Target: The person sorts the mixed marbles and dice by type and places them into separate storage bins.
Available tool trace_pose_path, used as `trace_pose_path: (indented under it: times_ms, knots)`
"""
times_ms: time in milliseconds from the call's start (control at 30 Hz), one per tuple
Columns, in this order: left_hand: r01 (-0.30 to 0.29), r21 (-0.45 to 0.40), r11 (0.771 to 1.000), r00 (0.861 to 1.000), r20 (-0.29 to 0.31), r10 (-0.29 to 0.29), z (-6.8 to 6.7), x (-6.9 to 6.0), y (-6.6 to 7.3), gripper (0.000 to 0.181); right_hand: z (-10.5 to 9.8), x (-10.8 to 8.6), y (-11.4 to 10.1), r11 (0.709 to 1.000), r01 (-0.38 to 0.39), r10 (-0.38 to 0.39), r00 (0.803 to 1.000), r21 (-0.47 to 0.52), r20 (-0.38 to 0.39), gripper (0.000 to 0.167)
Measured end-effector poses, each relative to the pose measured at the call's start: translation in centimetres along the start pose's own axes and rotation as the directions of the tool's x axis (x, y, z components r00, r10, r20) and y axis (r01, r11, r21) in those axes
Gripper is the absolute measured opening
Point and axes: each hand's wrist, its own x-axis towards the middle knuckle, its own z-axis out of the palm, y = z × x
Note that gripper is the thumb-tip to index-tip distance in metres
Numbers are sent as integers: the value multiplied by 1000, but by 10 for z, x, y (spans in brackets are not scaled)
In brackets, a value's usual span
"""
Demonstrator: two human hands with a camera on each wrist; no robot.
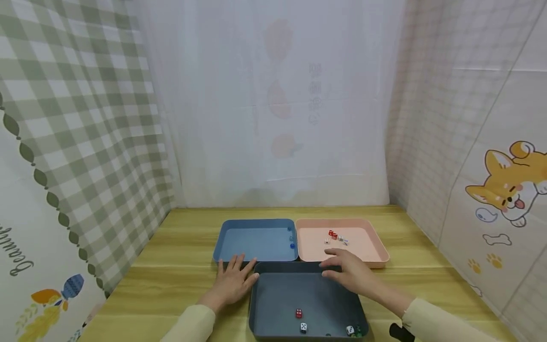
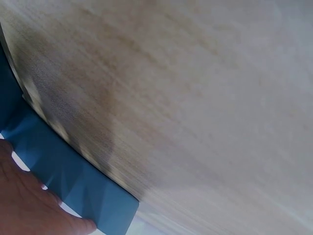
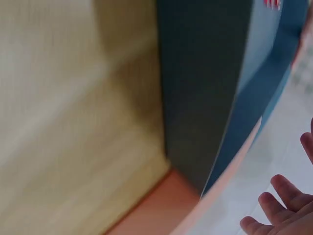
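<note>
Dark grey tray (image 1: 307,287) on the bench (image 1: 171,270), blue tray (image 1: 252,240) beyond its far left, pink tray (image 1: 314,230) beyond its far right; left grip (image 1: 232,284) spread, at the blue tray's near rim, just left of the dark grey tray; right grip (image 1: 351,273) loosely spread, holding nothing, above the dark grey tray's far right corner; red die (image 1: 298,313) and white die (image 1: 303,327) inside near its near wall, second white die (image 1: 350,330) plus green pieces (image 1: 358,329) in its near right corner
</note>
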Motion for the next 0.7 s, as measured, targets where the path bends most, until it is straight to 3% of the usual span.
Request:
trace_pose_path:
  times_ms: [100,267,700]
  knots:
    - [7,5,1000,1000,-1,-7,-1,0,-2,63,13,-1,-14,1000,25,-27,994,18,106,23]
    - [22,19,1000,1000,10,-22,-2,-3,-1,63,34,0,-28,996,86,-87,966,11,245,24]
    - [12,23,1000,1000,3,-12,0,1,0,64,55,-4,-31,982,167,-131,934,-85,332,20]
